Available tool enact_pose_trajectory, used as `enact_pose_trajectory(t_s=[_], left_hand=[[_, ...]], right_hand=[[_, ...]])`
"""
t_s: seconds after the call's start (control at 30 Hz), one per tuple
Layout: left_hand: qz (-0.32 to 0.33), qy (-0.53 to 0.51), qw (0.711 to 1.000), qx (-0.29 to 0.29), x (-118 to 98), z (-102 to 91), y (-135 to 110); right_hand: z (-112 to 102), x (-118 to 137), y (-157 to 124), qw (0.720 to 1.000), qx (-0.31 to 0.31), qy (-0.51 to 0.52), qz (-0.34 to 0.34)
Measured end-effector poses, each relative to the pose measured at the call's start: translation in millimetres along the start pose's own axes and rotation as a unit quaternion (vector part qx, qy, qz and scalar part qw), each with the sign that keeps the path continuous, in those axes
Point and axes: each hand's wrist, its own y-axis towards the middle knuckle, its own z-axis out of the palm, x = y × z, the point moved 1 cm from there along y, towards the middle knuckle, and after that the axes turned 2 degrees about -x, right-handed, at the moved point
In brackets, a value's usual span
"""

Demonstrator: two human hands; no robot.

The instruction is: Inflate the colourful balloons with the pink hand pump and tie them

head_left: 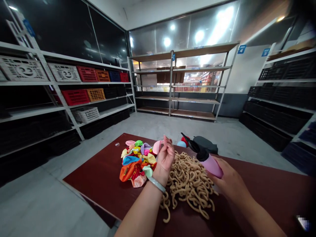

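Observation:
My left hand [166, 156] is raised with its palm toward me and its fingers curled closed at a small pink fabric piece [157, 147], which seems pinched. A pale bangle [157, 184] circles that wrist. Beside it lies a heap of colourful fabric pieces [130, 160] in orange, blue, yellow and green. My right hand [225, 176] is wrapped round a pink-purple handheld tool [212, 167] with a black nozzle-like end pointing away; its exact kind is unclear. Between and below my hands spreads a pile of tan, curled, rope-like pieces [190, 181].
All this rests on a dark red table [93, 177]. Past its far edge are a dark grey object [205, 144] and a light blue ball [181, 144]. Shelves with crates [75, 97] line the left; metal racks [170, 92] stand ahead, and dark crates [278, 115] fill the right.

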Motion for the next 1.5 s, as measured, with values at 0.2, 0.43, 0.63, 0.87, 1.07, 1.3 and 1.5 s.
enact_pose_trajectory(t_s=[0.2,0.43,0.63,0.87,1.07,1.3,1.5], left_hand=[[-0.035,-0.056,0.997,-0.052,7.3,4.3,0.0],[-0.013,-0.012,0.995,-0.1,6.6,10.4,7.4],[0.001,0.058,0.994,-0.093,8.9,8.1,4.3],[0.033,0.183,0.982,-0.023,18.6,11.4,-0.4],[0.078,0.331,0.94,-0.015,24.4,3.6,-0.2],[0.047,0.306,0.951,0.0,35.1,4.1,-3.2],[0.037,0.302,0.953,0.013,36.7,6.0,-5.5]], right_hand=[[0.0,3.9,-0.4,1.0,0.017,-0.019,-0.008],[1.3,7.2,-2.6,0.996,0.052,-0.077,-0.006],[5.9,4.9,-3.5,0.994,0.061,-0.094,-0.016],[8.6,-2.0,-3.6,0.991,0.061,-0.12,-0.012],[4.0,1.4,-3.5,0.988,0.063,-0.143,-0.013],[0.7,1.7,-3.0,0.987,0.056,-0.152,-0.014],[-3.9,0.5,-2.6,0.987,0.037,-0.154,-0.021]])
